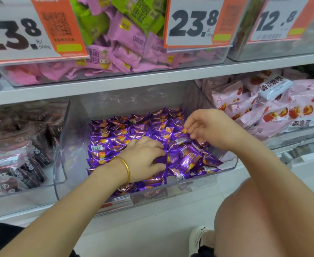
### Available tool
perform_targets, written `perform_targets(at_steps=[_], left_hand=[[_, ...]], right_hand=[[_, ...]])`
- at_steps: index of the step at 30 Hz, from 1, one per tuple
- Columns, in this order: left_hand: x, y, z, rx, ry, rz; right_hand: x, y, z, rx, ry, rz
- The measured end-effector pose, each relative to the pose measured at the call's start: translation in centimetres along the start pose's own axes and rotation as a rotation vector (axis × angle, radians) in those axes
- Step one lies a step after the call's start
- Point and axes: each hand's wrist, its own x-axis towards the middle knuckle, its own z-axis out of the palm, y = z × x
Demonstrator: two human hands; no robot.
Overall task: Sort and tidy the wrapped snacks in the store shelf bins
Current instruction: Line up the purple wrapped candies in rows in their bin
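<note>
A clear plastic bin (65,145) on the lower shelf holds several purple foil-wrapped snacks (115,134). Those at the back left stand in neat rows; those at the front right (189,160) lie loose and jumbled. My left hand (143,156), with a gold bangle on the wrist, rests palm-down on the snacks in the middle of the bin, its fingers pressing against the loose ones. My right hand (206,128) hovers over the right side of the bin with its fingers curled, pinching one purple snack (180,135) at its edge.
A bin of dark-wrapped snacks (19,154) stands to the left and a bin of pale pink packs (263,108) to the right. Above, a bin with pink and green packs (126,43) carries price tags (193,23). My bare knee (254,219) is at the lower right.
</note>
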Motion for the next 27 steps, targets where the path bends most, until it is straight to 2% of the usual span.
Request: perform_targets(at_steps=[2, 4, 7, 10, 16, 19, 23, 27], left_hand=[[1.1, 0.4, -0.2, -0.050, 0.091, -0.039], [2.6, 0.8, -0.5, -0.054, 0.152, -0.082], [4.9, 1.6, -0.4, -0.046, 0.127, -0.143], [6.2, 2.1, 0.2, -0.007, 0.077, -0.157], [6.8, 1.7, 0.8, -0.053, 0.147, -0.162], [6.9, 1.3, 0.9, -0.092, 0.164, -0.177], [7.2, 0.9, 0.6, -0.093, 0.179, -0.219], [7.3, 0.9, 0.5, -0.021, 0.135, -0.220]], right_hand=[[0.8, 1.1, 0.1, -0.288, 0.083, -0.127], [1.6, 2.3, 1.2, -0.461, 0.051, -0.155], [2.1, 3.0, 3.1, -0.552, -0.074, -0.078], [1.8, 3.1, 3.6, -0.638, -0.098, -0.041], [0.7, 3.2, 3.3, -0.774, -0.115, -0.108], [0.6, 3.2, 3.1, -0.718, -0.107, -0.107], [1.1, 3.3, 3.5, -0.635, 0.008, -0.052], [1.9, 3.3, 4.4, -0.674, -0.046, -0.015]])
